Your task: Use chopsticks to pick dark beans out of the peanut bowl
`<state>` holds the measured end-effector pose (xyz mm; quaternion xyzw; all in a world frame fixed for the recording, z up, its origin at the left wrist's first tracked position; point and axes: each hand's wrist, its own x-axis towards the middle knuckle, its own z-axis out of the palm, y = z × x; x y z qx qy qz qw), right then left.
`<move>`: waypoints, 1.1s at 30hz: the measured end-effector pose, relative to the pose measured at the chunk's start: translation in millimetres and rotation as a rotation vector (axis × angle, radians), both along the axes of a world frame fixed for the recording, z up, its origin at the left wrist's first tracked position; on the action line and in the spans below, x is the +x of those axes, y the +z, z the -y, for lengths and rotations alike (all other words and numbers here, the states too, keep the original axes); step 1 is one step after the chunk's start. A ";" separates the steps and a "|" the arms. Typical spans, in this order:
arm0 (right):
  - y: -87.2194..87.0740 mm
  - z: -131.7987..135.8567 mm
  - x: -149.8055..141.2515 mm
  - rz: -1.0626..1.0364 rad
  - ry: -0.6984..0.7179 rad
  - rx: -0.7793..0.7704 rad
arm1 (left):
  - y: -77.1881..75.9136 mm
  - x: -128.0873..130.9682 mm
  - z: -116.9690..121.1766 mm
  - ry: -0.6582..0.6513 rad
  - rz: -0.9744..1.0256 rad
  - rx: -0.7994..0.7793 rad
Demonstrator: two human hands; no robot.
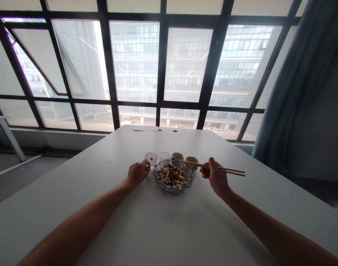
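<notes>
A pair of wooden chopsticks (pixel 224 170) lies in the grip of my right hand (pixel 216 177), to the right of a clear glass bowl (pixel 173 189). Their tips reach left over the bowl's far rim, near two small yellowish-green cups (pixel 191 161). Peanuts in shells and dark seeds (pixel 172 175) fill the bowl. At the bowl's left, the pinched fingers of my left hand (pixel 138 173) hold the near edge of a small translucent square cup (pixel 151 156), which shows a dark spot at its middle. Another translucent cup (pixel 165 155) stands just right of it, behind the bowl.
The white table (pixel 169 229) stretches away toward large black-framed windows (pixel 162 66). A white sheet (pixel 139 128) and two dark round holes are at its far end. On the right hangs a blue-grey curtain (pixel 293 88). A white table leg (pixel 11 139) stands at the left.
</notes>
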<state>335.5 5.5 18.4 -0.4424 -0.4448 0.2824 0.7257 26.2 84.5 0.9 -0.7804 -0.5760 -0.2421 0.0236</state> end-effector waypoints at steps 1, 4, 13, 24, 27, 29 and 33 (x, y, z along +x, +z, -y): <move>0.2 0.1 0.0 0.001 0.001 -0.003 | 0.2 -0.1 0.0 0.011 0.000 0.006; 0.7 0.5 0.3 -0.004 0.010 -0.018 | 0.6 0.0 0.7 0.021 0.007 0.019; 15.7 3.8 -14.0 0.052 0.009 0.037 | 1.2 3.4 1.3 0.004 0.028 0.033; 35.3 -38.1 -89.9 0.371 0.124 0.166 | 2.6 4.6 3.5 -0.010 0.060 0.026; 28.9 -45.2 -96.2 0.502 0.173 0.163 | 3.5 4.9 4.3 -0.025 0.066 0.022; 26.6 -46.7 -96.7 0.555 0.197 0.146 | 3.9 5.1 4.5 -0.031 0.067 0.016; 26.5 -42.6 -88.7 0.581 0.189 0.109 | 2.8 4.9 3.4 -0.034 0.072 0.014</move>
